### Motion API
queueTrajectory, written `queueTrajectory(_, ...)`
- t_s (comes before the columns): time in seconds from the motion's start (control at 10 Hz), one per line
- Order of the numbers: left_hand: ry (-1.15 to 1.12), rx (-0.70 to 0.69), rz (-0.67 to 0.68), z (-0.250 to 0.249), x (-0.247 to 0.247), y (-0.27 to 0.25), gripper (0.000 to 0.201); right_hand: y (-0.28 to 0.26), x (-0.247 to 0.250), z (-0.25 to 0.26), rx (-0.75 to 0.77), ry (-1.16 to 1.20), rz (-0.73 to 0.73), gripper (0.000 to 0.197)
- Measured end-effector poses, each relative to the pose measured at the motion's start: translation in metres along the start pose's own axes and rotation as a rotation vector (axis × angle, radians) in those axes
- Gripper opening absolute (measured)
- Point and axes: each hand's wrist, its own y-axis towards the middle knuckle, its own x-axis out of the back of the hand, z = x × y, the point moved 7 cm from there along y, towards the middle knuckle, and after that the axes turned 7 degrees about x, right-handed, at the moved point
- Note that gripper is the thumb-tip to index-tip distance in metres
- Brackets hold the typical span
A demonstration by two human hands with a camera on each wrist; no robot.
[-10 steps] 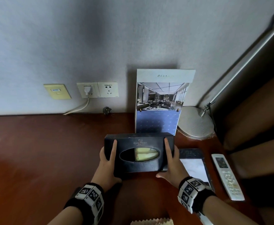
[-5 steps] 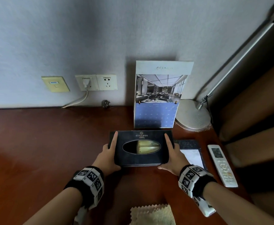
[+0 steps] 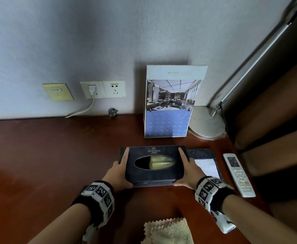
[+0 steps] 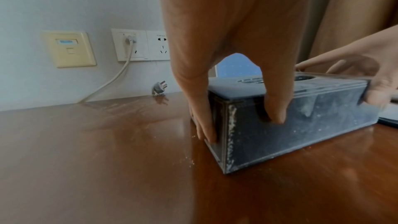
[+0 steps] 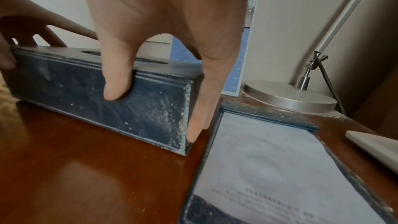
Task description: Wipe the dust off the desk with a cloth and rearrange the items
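Head view: both hands grip tissue box (image 3: 153, 164) ends, cloth (image 3: 168, 232) at 6 o'clock | left wrist: left hand (image 4: 228, 43) thumb on front, fingers pressed together | right wrist: right hand (image 5: 163, 23) likewise, dusty corner seams

Only small numbers such as 30 read on the calendar (image 5: 233, 81); other print is illegible.

Tissue box (image 3: 153, 166) dark navy, dust-speckled; desk (image 3: 56, 164) reddish-brown; cloth (image 3: 168, 232) pale yellow; remote (image 3: 238, 174) white.
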Motion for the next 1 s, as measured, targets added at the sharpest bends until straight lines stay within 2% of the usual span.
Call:
queueTrajectory(0.1, 0.013, 0.025, 0.009, 0.0, 0.001, 0.001, 0.13, 0.002, 0.002, 0.002, -0.01, -0.046, 0.019, 0.13)
queueTrajectory(0.2, 0.031, 0.028, 0.018, 0.0, 0.002, 0.001, 0.135, 0.002, 0.002, 0.004, -0.029, -0.116, 0.066, 0.132)
queueTrajectory(0.3, 0.049, 0.041, 0.012, -0.01, 0.02, 0.0, 0.137, 0.003, 0.013, 0.009, -0.033, -0.237, 0.195, 0.132)
queueTrajectory(0.4, 0.146, 0.027, -0.031, -0.027, 0.041, 0.003, 0.129, 0.011, 0.047, 0.017, -0.021, -0.357, 0.2, 0.119)
queueTrajectory(0.5, 0.24, -0.025, -0.001, -0.039, 0.037, 0.006, 0.124, 0.019, 0.058, 0.037, 0.012, -0.402, 0.126, 0.109)
queueTrajectory(0.6, 0.368, -0.047, 0.044, -0.039, 0.02, 0.003, 0.119, 0.022, 0.033, 0.047, 0.038, -0.479, 0.192, 0.106)
queueTrajectory(0.9, 0.466, -0.041, 0.072, -0.038, 0.02, -0.003, 0.111, 0.014, 0.02, 0.037, 0.003, -0.462, 0.178, 0.1)
queueTrajectory(1.0, 0.48, -0.059, -0.018, -0.053, 0.05, -0.01, 0.095, -0.003, 0.035, 0.045, 0.022, -0.467, 0.088, 0.091)
